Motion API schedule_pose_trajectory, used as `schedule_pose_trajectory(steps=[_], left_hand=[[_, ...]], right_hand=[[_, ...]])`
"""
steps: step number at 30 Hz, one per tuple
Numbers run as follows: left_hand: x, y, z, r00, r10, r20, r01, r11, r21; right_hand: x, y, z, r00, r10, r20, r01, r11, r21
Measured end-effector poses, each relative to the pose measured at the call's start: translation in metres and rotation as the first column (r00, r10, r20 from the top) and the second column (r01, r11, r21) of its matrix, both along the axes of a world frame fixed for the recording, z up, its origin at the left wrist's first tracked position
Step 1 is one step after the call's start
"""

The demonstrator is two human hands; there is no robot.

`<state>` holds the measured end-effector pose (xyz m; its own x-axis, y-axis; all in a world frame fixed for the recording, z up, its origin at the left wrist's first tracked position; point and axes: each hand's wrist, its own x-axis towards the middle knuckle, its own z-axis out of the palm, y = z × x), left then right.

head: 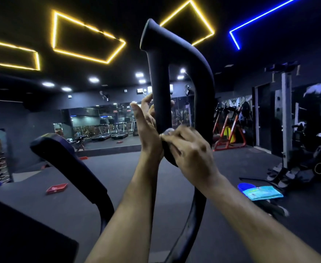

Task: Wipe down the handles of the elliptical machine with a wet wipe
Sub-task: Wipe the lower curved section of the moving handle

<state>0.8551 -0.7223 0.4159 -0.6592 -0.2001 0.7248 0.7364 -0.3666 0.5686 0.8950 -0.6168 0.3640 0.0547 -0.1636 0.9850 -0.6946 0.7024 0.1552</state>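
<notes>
nearest the camera the two forearms rise toward the right handle (160, 86) of the elliptical, a dark loop with a straight inner bar and a curved outer bar. the right hand (190, 147) has its fingers curled round the lower bend of that loop and presses a wet wipe (167, 132) against it; only a small pale bunch of the wipe shows above the knuckles. the left hand (146, 120) lies against the left side of the inner bar just above, fingers mostly straight and the tips touching the bar, steadying rather than gripping. the wipe looks thin, limp and light, so it will fold and bunch under the fingers (a flat pad under the palm should cover more than a wad), and being damp it should slide easily on the smooth, matte, probably padded covering. the handle itself is rigid but likely swings on its pivot, so it seems wise to brace it with the free hand close to the stroke, as here. to the left the other handle (61, 150) stands apart, untouched by either hand. farther off on the right a blue-green packet (262, 192), perhaps the wipes pack, lies low, and beyond are treadmills and a mirror wall.
</notes>
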Motion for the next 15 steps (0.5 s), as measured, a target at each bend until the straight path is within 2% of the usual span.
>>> schedule_pose_trajectory(steps=[2,7,10,15], left_hand=[[-0.001,0.000,0.001,0.997,-0.040,-0.071,0.039,0.999,-0.013],[-0.001,-0.004,-0.001,0.991,-0.097,-0.089,0.095,0.995,-0.028],[0.004,-0.003,0.000,0.990,-0.119,-0.081,0.120,0.993,0.000],[-0.001,0.001,-0.002,0.995,-0.058,-0.081,0.060,0.998,0.017]], right_hand=[[-0.010,0.009,-0.018,0.997,-0.041,0.063,0.037,0.997,0.061],[-0.024,0.020,-0.050,0.984,-0.175,-0.018,0.175,0.962,0.211],[-0.024,0.033,-0.065,0.971,-0.238,-0.013,0.232,0.934,0.273],[-0.015,0.049,-0.074,0.947,-0.320,-0.005,0.305,0.897,0.319]])
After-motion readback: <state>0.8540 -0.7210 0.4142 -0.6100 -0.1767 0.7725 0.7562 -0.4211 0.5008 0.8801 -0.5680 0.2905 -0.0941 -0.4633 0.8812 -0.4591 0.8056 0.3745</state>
